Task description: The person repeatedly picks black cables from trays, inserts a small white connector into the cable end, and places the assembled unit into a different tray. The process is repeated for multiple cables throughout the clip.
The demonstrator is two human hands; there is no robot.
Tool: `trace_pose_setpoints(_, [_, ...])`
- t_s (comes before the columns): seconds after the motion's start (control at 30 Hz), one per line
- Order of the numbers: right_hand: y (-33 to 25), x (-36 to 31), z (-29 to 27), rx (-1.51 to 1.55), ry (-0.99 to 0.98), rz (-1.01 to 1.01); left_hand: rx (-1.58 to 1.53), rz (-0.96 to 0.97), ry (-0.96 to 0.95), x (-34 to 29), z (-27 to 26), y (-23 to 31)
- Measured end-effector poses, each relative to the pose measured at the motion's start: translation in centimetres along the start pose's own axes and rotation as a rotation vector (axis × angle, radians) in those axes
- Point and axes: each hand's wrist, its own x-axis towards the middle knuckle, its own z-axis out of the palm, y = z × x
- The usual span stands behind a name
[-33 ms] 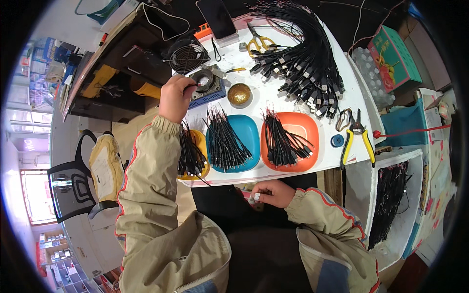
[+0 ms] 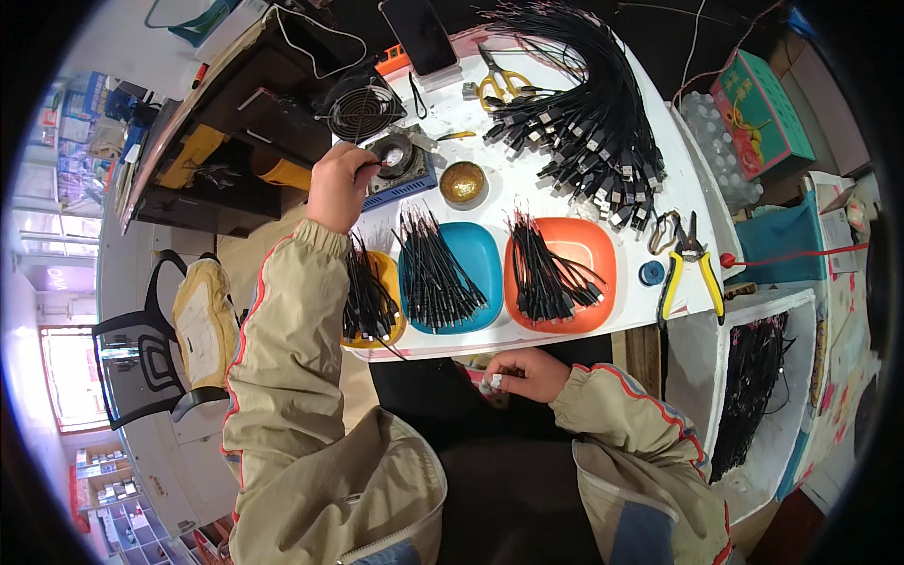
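My left hand (image 2: 341,186) is pinched shut on a thin black cable, whose end points at a small round pot (image 2: 394,154) of grey metal set on a blue box-shaped heater (image 2: 407,186). Most of that cable is hidden by the fingers. Close to the table's front edge, my right hand (image 2: 530,374) is closed, low over my lap. Something small and white (image 2: 496,380) shows at its fingertips; I cannot make out what it is. Short black cables lie in a yellow tray (image 2: 388,268), a blue tray (image 2: 480,250) and an orange tray (image 2: 593,250).
Beside the pot is a round tin (image 2: 462,182) of amber stuff. A small fan (image 2: 363,113) stands behind it. A big bundle of black USB cables (image 2: 603,141) covers the far right, with yellow-handled scissors (image 2: 499,83) nearby. Yellow-handled wire strippers (image 2: 692,268) lie at the right edge.
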Motion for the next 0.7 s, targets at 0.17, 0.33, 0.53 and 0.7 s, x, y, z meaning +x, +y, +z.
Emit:
trace_pose_setpoints(0.17, [-0.7, -0.1, -0.1, -0.068, -0.018, 0.06, 0.114, -0.001, -0.084, 1.1, 1.2, -2.7])
trace_pose_setpoints(0.33, [-1.1, -0.1, -0.3, -0.146, -0.016, -0.01, 0.21, -0.013, -0.2, 2.3, 1.6, -3.1])
trace_pose_setpoints(0.53, [-1.0, 0.2, -0.1, -0.142, -0.021, -0.023, 0.256, -0.028, -0.268, 3.1, 2.1, -2.6])
trace_pose_setpoints(0.7, [-1.2, 0.1, -0.3, -0.202, -0.058, 0.033, 0.286, -0.022, -0.297, 3.6, 2.2, -2.5])
